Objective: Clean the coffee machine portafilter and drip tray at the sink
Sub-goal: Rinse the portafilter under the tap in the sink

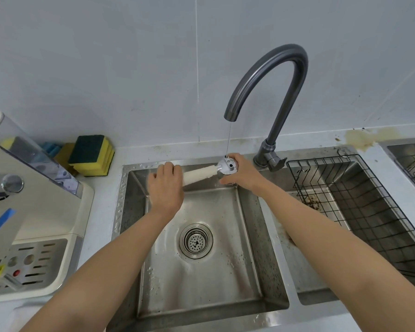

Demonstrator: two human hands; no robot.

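I hold the portafilter (207, 173) over the back of the steel sink (247, 219). Its cream handle lies in my left hand (164, 188), which is closed around the handle's end. My right hand (240, 174) cups the shiny metal head from the right and below. A thin stream of water falls from the grey gooseneck tap (271, 80) onto the head. The drip tray (34, 262), with its slotted metal grille, sits in the coffee machine (46, 212) on the counter at the left.
Yellow and green sponges (91, 155) stand stacked against the wall left of the sink. A black wire basket (359, 200) sits in the right basin, with brown grounds beneath it. The drain strainer (196, 240) is in the basin's middle. A brown stain marks the counter's far right.
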